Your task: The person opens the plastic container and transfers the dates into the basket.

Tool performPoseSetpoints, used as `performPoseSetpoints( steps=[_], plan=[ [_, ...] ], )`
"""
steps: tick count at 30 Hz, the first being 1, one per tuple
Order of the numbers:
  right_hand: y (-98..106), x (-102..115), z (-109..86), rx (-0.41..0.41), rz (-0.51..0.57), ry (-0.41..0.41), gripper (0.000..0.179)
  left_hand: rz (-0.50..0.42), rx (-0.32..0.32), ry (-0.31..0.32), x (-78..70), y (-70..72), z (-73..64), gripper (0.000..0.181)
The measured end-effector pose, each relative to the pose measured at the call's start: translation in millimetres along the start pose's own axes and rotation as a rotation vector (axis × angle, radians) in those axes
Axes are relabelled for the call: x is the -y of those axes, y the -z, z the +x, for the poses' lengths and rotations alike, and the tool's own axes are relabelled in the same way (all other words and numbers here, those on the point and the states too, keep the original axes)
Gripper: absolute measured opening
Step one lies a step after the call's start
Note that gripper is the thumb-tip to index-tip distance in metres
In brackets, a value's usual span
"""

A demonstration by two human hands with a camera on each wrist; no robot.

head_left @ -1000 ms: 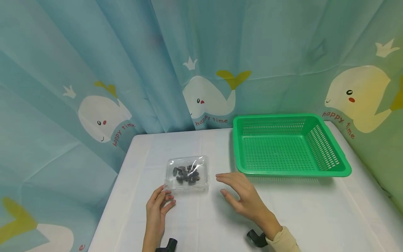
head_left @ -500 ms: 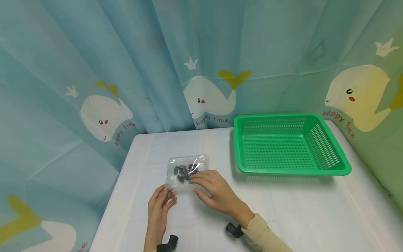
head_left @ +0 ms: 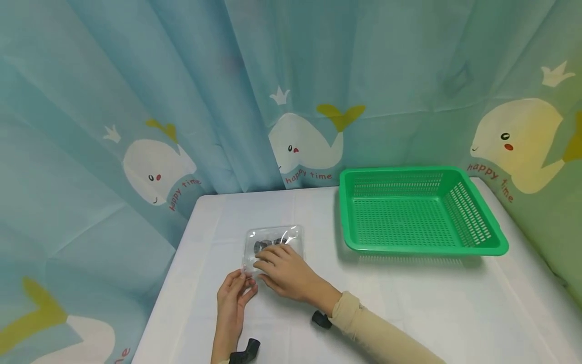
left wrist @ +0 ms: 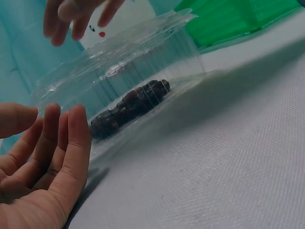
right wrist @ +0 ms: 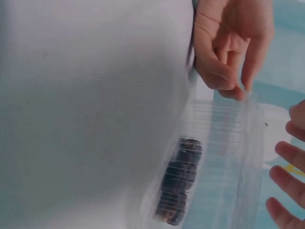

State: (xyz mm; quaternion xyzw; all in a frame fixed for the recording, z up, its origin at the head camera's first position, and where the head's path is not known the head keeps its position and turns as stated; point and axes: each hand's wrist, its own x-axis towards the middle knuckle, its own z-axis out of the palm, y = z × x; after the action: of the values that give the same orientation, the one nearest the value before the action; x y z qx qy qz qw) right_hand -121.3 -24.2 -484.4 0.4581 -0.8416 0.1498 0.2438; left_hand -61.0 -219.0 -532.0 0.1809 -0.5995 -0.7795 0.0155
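Observation:
A clear plastic clamshell box (head_left: 276, 235) with several dark oval pieces (left wrist: 131, 107) inside stands shut on the white table (head_left: 432, 303). My right hand (head_left: 282, 270) lies over the box's near half, bent fingertips touching the lid's edge (right wrist: 240, 93). My left hand (head_left: 234, 293) sits at the box's front left corner, fingers straight and thumb apart, holding nothing; the left wrist view shows a small gap between its fingers (left wrist: 71, 143) and the box wall (left wrist: 128, 81). The right wrist view shows the pieces (right wrist: 181, 183) through the ribbed wall.
An empty green slotted basket (head_left: 423, 247) stands at the table's back right, a hand's width from the box. A blue whale-print curtain (head_left: 136, 126) hangs close behind and to the left. The table's left edge runs just left of my left hand.
My right hand has moved left from the bare table beside the basket onto the box's lid. My left hand has stayed at the front left corner.

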Motion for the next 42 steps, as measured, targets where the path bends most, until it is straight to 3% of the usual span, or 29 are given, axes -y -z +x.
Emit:
performPoseSetpoints(
  steps=[9,19,24,32,42],
  plan=[
    [-12.5,3.3,2.9,0.11,-0.019,-0.052,0.028,-0.006,0.027,0.025,-0.8,2.2,0.8,0.02],
    [-13.4,8.2,10.9,0.187,-0.016,-0.059,0.032,0.008,0.055,-0.007,1.6,7.0,3.1,0.018],
    [-15.9,13.8,13.6,0.175,-0.032,-0.03,0.033,0.014,0.046,-0.019,1.2,6.5,2.7,0.015],
    [-17.9,18.3,14.3,0.124,-0.07,-0.03,0.025,-0.014,0.08,-0.021,1.3,5.6,2.1,0.011],
    [-29.9,22.4,24.2,0.112,-0.086,-0.024,0.012,-0.004,0.075,-0.033,1.4,8.9,1.6,0.014]
  ],
)
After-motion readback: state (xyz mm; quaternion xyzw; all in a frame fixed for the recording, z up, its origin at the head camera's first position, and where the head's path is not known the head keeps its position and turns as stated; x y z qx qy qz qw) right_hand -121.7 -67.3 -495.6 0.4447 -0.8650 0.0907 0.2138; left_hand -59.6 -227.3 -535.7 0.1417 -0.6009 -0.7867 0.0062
